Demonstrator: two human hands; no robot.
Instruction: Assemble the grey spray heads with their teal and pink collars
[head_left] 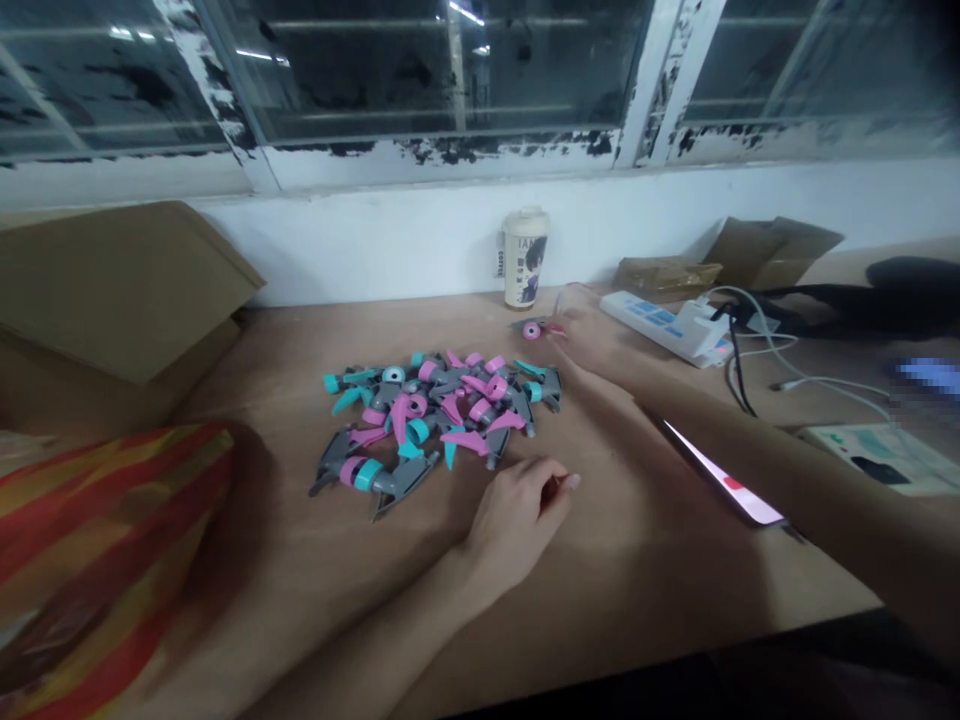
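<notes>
A heap of trigger sprayer heads (442, 400) lies on the table, grey with pink or teal collars and levers. At the table's far side, my right hand (589, 332) has its fingers closed on one grey and pink trigger sprayer head (531, 330), which sits behind the heap. My fingers partly hide its lever end. Nearer to me, my left hand (519, 515) rests by the heap's front right edge. Its fingers are curled in a loose fist, and nothing shows inside it.
A coffee cup (526, 258) stands against the wall. Right of it are a power strip (660, 322) with cables and folded cardboard (772, 250). A lit phone (724, 480) lies under my right forearm. At left are a cardboard box (127, 290) and a red-yellow striped bag (112, 560).
</notes>
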